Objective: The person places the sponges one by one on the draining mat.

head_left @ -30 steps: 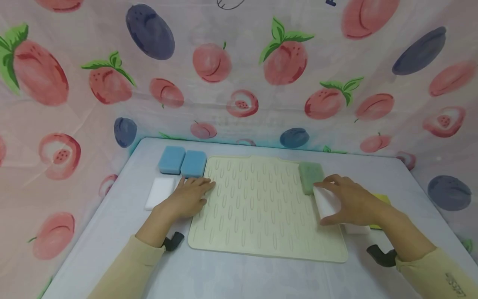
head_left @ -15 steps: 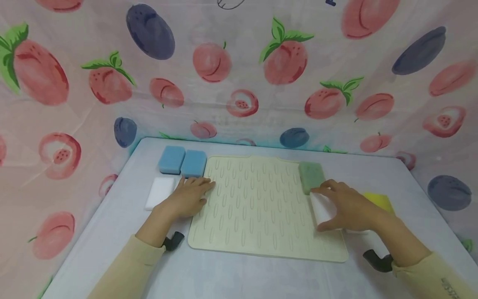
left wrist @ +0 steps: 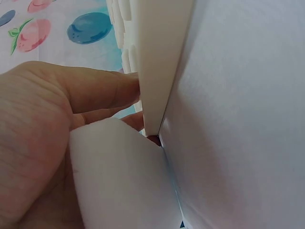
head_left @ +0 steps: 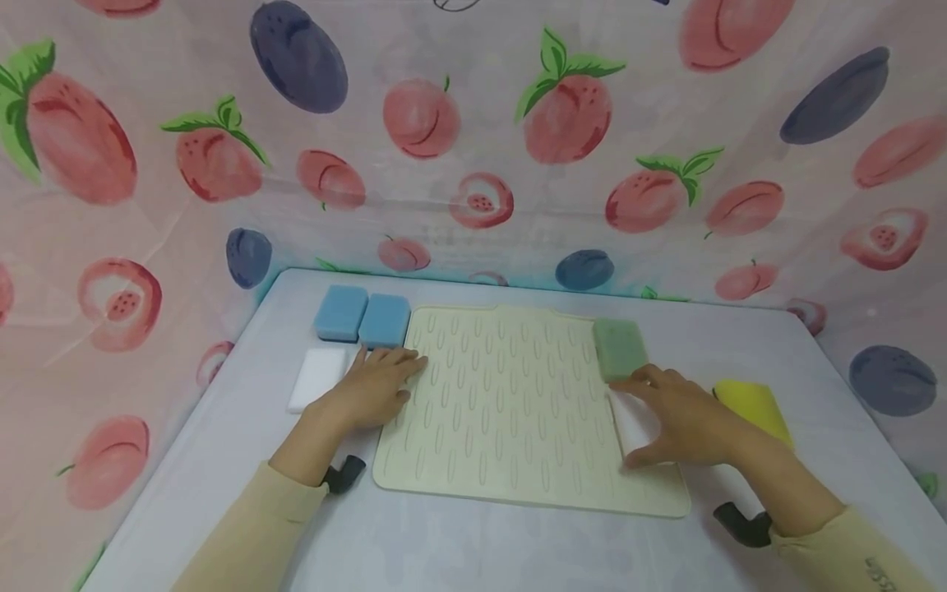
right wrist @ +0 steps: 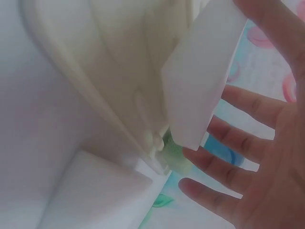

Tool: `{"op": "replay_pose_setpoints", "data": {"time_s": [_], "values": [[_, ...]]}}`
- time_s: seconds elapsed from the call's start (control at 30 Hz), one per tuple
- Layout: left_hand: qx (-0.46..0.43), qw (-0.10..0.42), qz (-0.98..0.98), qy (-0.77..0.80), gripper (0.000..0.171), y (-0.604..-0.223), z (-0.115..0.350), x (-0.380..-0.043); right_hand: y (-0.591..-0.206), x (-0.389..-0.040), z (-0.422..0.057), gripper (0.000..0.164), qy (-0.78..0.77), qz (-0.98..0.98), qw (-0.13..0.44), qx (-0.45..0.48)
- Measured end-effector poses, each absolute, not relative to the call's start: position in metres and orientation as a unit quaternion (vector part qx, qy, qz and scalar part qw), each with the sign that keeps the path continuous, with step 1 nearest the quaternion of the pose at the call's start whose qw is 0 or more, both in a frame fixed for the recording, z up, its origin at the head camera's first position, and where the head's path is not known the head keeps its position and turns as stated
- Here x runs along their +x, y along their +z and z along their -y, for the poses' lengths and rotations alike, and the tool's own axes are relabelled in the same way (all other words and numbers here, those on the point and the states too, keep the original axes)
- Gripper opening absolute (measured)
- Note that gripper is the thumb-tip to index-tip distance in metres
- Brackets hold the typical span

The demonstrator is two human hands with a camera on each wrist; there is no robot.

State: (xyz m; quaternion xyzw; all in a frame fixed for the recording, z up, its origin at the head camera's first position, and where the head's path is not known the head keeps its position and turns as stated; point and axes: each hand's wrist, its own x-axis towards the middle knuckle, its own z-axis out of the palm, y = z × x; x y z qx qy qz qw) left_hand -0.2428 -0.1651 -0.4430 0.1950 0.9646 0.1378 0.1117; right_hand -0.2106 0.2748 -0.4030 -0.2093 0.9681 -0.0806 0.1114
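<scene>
A cream ribbed mat point(head_left: 510, 411) lies mid-table. My left hand point(head_left: 366, 388) rests at its left edge, the fingertips touching the rim. A white sponge block point(left wrist: 124, 176) sits close to that palm in the left wrist view; another white block point(head_left: 318, 378) lies left of the hand. At the mat's right side my right hand point(head_left: 684, 419) holds a white sponge block point(head_left: 635, 427) by its ends, between thumb and fingers. It is tilted in the right wrist view. Just beyond it, a green sponge point(head_left: 620, 349) lies on the mat's far right corner.
Two blue sponges point(head_left: 342, 314) lie side by side at the far left of the mat. To the right, a yellow sponge point(head_left: 755, 407) is partly behind my right forearm. One more white block point(right wrist: 95, 191) lies beside the mat in the right wrist view. A fruit-print curtain stands behind.
My right hand has moved a little left and nearer to me, carrying the white sponge block with it. More of the yellow sponge shows. The left hand stays where it was.
</scene>
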Motion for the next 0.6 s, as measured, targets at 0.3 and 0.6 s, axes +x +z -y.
{"op": "replay_pose_setpoints", "data": {"time_s": [0.3, 0.6], "values": [[0.196, 0.109, -0.965, 0.134, 0.056, -0.4428, 0.1646, -0.2445, -0.4095, -0.2110, -0.2736, 0.106, -0.068, -0.967, 0.113, -0.216], [0.192, 0.115, -0.965, 0.133, 0.056, -0.4402, 0.1642, -0.2435, -0.4124, -0.2106, -0.2727, 0.106, -0.065, -0.966, 0.109, -0.224]]}}
